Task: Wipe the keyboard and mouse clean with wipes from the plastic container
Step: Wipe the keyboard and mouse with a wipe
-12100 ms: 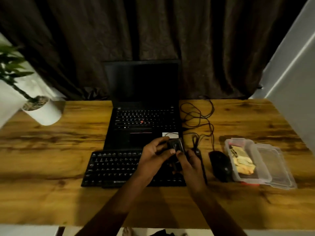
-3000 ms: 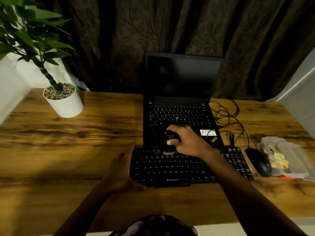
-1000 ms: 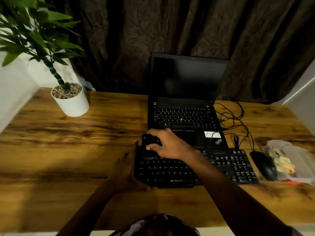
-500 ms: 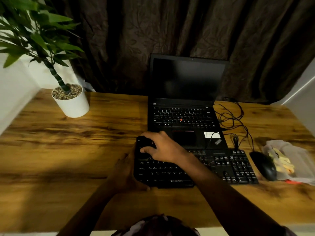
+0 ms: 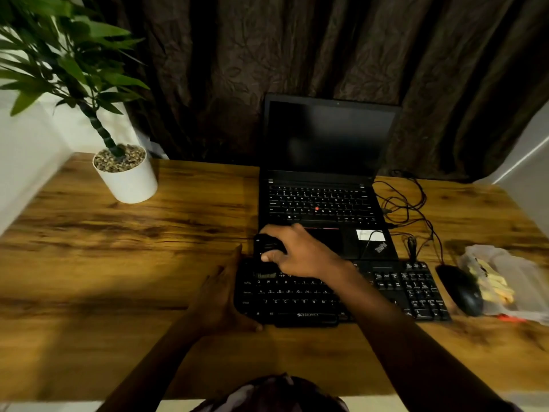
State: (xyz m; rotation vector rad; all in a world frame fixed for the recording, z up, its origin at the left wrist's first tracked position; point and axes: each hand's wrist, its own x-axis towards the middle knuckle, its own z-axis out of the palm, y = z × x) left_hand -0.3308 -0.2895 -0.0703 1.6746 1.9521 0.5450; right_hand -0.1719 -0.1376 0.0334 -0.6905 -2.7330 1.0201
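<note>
Right hand (image 5: 300, 254) hides keyboard (image 5: 341, 295) top-left keys; dark thing it grips unclear; container (image 5: 505, 281) cut by edge.

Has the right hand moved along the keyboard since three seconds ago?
Yes. The right hand has moved toward the left end of the keyboard; earlier it was near its middle.

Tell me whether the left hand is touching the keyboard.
Touching. The head view shows the left hand pressed flat against the keyboard's left edge, thumb at its front corner, no gap visible.
</note>
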